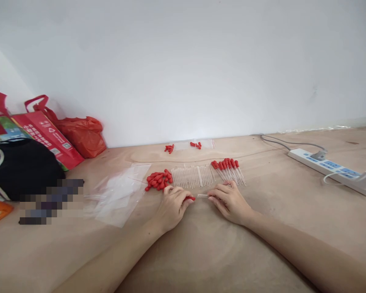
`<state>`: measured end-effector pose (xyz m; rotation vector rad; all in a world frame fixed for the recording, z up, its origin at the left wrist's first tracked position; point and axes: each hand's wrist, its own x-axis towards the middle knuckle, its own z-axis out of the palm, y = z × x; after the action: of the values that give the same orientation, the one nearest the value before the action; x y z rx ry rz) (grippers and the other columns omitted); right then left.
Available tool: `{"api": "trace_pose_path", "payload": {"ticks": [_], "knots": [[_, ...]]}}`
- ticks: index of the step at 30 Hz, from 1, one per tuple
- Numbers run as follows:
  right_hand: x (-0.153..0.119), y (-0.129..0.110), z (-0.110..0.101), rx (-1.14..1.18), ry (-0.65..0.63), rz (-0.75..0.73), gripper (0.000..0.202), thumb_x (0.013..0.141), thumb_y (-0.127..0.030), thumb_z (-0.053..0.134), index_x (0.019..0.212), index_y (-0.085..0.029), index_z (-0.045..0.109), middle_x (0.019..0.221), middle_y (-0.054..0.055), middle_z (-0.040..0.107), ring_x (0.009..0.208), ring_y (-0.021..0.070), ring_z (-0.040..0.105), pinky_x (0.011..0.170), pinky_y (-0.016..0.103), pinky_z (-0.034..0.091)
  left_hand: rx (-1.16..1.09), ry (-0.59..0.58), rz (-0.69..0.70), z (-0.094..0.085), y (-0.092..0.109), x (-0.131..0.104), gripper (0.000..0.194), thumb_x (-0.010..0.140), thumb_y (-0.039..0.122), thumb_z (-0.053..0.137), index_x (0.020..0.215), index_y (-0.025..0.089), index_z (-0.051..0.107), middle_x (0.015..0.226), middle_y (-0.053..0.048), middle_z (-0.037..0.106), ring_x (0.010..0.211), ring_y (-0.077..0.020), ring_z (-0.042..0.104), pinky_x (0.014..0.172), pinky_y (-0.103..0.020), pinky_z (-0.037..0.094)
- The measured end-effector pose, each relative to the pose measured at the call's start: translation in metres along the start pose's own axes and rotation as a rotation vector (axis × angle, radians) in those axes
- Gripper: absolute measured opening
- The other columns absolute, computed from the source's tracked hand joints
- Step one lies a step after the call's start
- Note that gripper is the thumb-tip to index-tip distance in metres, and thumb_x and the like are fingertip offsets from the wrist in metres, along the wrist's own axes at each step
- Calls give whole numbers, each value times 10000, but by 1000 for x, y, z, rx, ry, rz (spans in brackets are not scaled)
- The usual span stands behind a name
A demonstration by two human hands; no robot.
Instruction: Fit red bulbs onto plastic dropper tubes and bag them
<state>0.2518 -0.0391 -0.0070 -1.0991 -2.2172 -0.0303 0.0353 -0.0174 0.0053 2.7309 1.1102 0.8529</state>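
Observation:
Between the fingers of my left hand is a red rubber dropper bulb, its end pointing right. My right hand pinches a clear dropper tube, whose tip faces the bulb across a small gap. Just beyond my left hand lies a heap of loose red bulbs. A row of bare clear tubes lies side by side in the middle. To its right, several droppers with red bulbs fitted lie in a slanted row beyond my right hand.
Clear plastic bags lie left of the bulbs. Toward the wall are a few more red bulbs and a small clear bag. A white power strip with cables sits at right. A red bag and black bag stand at left.

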Motion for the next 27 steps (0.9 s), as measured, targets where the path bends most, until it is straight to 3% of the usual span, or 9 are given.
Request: {"api": "trace_pose_path", "payload": {"ticks": [8, 17, 27], "knots": [[0, -7, 1, 2, -1, -34, 193, 865, -200, 396, 883, -193, 588, 809, 7, 647, 713, 103, 557, 792, 331, 243, -28, 25, 64, 0, 3, -2, 198, 900, 231, 366, 888, 217, 563, 787, 13, 672, 788, -150, 561, 862, -373, 200], [2, -1, 0, 10, -45, -124, 190, 841, -191, 428, 893, -214, 609, 758, -10, 636, 671, 88, 543, 747, 316, 239, -38, 3, 95, 3, 2, -5, 234, 888, 250, 368, 806, 214, 585, 715, 11, 664, 753, -144, 559, 893, -370, 214], [4, -12, 1, -161, 19, -221, 280, 835, -172, 361, 672, -159, 589, 597, -3, 522, 532, 93, 380, 649, 315, 190, -18, 21, 157, 1, 6, -5, 181, 866, 232, 403, 772, 198, 553, 678, 18, 644, 733, -147, 550, 885, -387, 194]]}}
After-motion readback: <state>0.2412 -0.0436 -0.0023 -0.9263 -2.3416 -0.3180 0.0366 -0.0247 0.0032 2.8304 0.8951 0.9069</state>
